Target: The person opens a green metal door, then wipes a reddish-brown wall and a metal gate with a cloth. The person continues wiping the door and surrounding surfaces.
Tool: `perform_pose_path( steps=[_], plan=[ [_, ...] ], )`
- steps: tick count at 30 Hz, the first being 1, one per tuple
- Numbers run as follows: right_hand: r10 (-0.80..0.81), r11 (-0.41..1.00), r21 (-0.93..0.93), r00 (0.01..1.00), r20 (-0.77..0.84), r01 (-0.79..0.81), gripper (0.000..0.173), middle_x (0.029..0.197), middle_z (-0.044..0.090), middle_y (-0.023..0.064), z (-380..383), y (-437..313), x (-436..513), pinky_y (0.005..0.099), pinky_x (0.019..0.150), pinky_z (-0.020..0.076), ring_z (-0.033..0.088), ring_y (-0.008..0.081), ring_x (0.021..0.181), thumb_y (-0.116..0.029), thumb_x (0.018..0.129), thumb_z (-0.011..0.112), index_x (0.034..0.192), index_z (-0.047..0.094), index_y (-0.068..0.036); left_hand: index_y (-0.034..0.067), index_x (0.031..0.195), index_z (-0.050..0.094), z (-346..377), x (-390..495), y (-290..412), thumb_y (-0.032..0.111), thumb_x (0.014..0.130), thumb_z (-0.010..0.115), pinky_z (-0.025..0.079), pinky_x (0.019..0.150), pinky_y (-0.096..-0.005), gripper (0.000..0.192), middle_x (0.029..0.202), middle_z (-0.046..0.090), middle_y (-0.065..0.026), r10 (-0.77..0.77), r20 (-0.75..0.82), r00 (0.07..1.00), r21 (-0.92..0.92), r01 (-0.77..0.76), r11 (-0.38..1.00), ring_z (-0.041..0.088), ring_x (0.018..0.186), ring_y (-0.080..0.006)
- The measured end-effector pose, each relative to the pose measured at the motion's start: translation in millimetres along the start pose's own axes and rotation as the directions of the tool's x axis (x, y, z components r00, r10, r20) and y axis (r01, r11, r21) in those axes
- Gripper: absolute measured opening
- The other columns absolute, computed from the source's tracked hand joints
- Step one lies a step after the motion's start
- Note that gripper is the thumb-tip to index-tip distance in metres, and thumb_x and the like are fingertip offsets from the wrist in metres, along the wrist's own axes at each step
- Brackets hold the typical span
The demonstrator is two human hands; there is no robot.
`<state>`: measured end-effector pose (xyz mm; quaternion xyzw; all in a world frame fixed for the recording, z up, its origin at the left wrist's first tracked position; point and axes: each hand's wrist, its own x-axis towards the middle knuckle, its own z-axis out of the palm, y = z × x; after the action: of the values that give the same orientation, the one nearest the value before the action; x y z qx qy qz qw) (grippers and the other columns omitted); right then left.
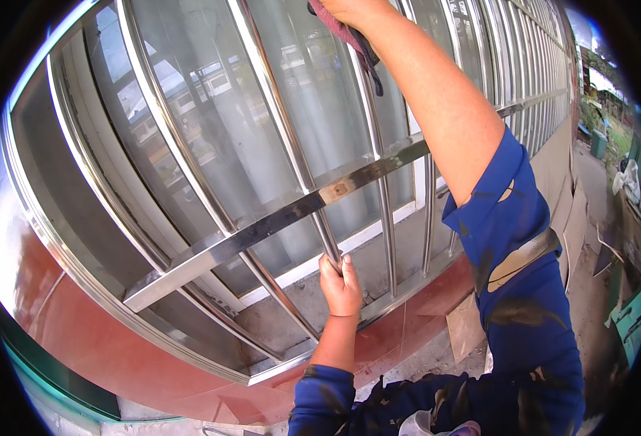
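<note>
Low in front of me, my left hand (pixel 341 285) is wrapped around a polished metal bar (pixel 326 234) of the window grille, just under its flat crossbar (pixel 277 215). My right hand (pixel 356 10) reaches up to the top edge of the view, where it is partly cut off. It holds a dark pink and black cloth (pixel 342 27) against an upright bar (pixel 366 103). Part of the cloth hangs down beside that bar. Behind the grille is window glass (pixel 206 120) with reflections, set in a white frame (pixel 293 275).
Red wall panels (pixel 135 338) run below the grille's metal sill. A loose board (pixel 464 327) leans at the wall's foot. On the right are a green metal object (pixel 633 321), a white plastic bag (pixel 629 180) and, farther off, a green bin (pixel 598 143).
</note>
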<state>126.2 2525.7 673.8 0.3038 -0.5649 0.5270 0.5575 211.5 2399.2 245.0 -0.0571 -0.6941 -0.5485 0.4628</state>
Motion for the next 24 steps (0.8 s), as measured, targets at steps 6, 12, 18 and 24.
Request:
perform_pose_path(
  steps=[6, 12, 18, 24],
  plan=[
    [-0.059, 0.996, -0.062, 0.984, 0.167, 0.07, 0.086, 0.138, 0.05, 0.0226, -35, 36, -110, 0.0419, 0.1, 0.0504, 0.056, 0.0364, 0.126, -0.016, 0.079, 0.082, 0.15, 0.033, -0.007, 0.002, 0.104, 0.054, 4, -1, 1, 0.017, 0.099, 0.063, 0.044, 0.063, -0.0322, 0.018, 0.073, 0.047, -0.0031, 0.025, -0.048, 0.999, 0.018, -0.024, 1.0, 0.043, 0.065, -0.0155],
    [-0.239, 0.95, -0.143, 0.942, 0.234, 0.277, 0.08, 0.127, 0.056, 0.0191, -83, 32, -211, 0.0473, 0.099, 0.047, 0.057, 0.0407, 0.117, -0.024, 0.076, 0.085, 0.143, 0.043, -0.011, 0.003, 0.109, 0.057, 5, -3, -3, 0.014, 0.099, 0.06, 0.045, 0.068, -0.029, 0.015, 0.077, 0.05, -0.0005, 0.066, -0.068, 0.996, 0.082, -0.06, 0.995, 0.047, 0.071, -0.0119],
    [-0.236, 0.859, -0.376, 0.922, 0.307, 0.346, 0.054, 0.122, 0.064, 0.0181, -131, 57, -170, 0.046, 0.1, 0.0473, 0.059, 0.039, 0.114, -0.023, 0.074, 0.082, 0.12, 0.062, -0.002, 0.001, 0.108, 0.056, 4, -1, -6, 0.01, 0.098, 0.06, 0.044, 0.066, -0.03, 0.014, 0.076, 0.047, -0.0021, 0.044, -0.057, 0.997, 0.046, -0.041, 0.998, 0.043, 0.067, -0.0134],
    [0.194, 0.864, -0.471, 0.746, 0.637, 0.177, 0.043, 0.094, 0.07, 0.021, -142, 50, -165, 0.0452, 0.091, 0.0498, 0.064, 0.0397, 0.098, -0.027, 0.067, 0.075, 0.101, 0.068, 0.0, 0.001, 0.106, 0.056, 8, -2, -6, 0.011, 0.098, 0.061, 0.043, 0.064, -0.0296, 0.013, 0.074, 0.047, -0.0015, -0.004, -0.108, 0.994, 0.06, 0.011, 0.998, 0.041, 0.065, -0.0132]
  ],
)
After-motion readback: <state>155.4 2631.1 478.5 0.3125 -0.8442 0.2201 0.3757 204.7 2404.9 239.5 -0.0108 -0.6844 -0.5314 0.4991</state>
